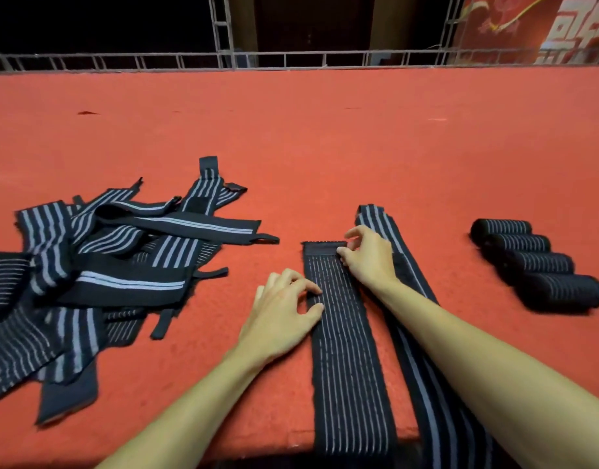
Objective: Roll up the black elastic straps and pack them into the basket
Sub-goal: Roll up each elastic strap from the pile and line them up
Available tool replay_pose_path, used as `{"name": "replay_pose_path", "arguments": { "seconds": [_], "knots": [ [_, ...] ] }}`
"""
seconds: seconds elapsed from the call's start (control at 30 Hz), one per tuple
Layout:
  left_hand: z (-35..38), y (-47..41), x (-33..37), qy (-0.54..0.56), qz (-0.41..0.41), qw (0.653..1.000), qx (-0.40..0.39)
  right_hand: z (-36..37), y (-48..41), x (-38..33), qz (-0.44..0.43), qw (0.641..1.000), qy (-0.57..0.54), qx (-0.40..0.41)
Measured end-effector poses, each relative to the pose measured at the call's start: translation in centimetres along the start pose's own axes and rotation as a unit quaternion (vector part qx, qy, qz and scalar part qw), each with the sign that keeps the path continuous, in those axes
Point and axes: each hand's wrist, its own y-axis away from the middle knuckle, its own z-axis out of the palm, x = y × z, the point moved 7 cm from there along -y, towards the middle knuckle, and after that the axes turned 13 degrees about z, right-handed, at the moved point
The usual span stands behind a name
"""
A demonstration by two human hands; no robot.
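Straps, black elastic with pale stripes, on a red surface [325, 130]; we list them from left to right

Loose pile [105, 258]: we note many unrolled straps lying crossed and overlapping at the left, some folded over, several with plain black loop ends sticking out.

Flat strap [345, 350]: we find it stretched straight at the centre, its near end hanging over the front edge of the surface. Our left hand [281, 309] rests bent fingertips and thumb on its left edge, partway along; we cannot tell whether they pinch the fabric. Our right hand [369, 255] pinches the far right corner between thumb and curled fingers.

Second strap [386, 228]: we see it lying just beside the flat one, on its right, running under our right forearm.

Rolled straps [535, 262]: we count four tight rolls, side by side and touching, in a slanted row at the right, well apart from the pile
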Motion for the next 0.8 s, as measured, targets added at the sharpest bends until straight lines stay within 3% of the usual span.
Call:
{"name": "replay_pose_path", "arguments": {
  "seconds": [0.3, 0.43, 0.63, 0.8],
  "knots": [
    [-0.7, 0.3, 0.6, -0.025, 0.009, 0.999, -0.026, 0.1, 3.7, -2.5, -0.081, 0.989, 0.108, -0.06],
    [-2.5, 1.9, 0.4, 0.07, 0.023, 0.993, -0.093, 0.9, 6.8, -5.3, -0.143, 0.974, 0.149, -0.096],
    [-11.1, 8.0, -3.3, 0.073, -0.004, 0.995, 0.064, 4.6, 12.1, -11.1, -0.213, 0.951, 0.155, -0.16],
    [-18.5, 14.5, -8.4, -0.014, -0.096, 0.974, 0.203, 9.2, 16.6, -15.3, -0.26, 0.933, 0.135, -0.21]
  ]
}}
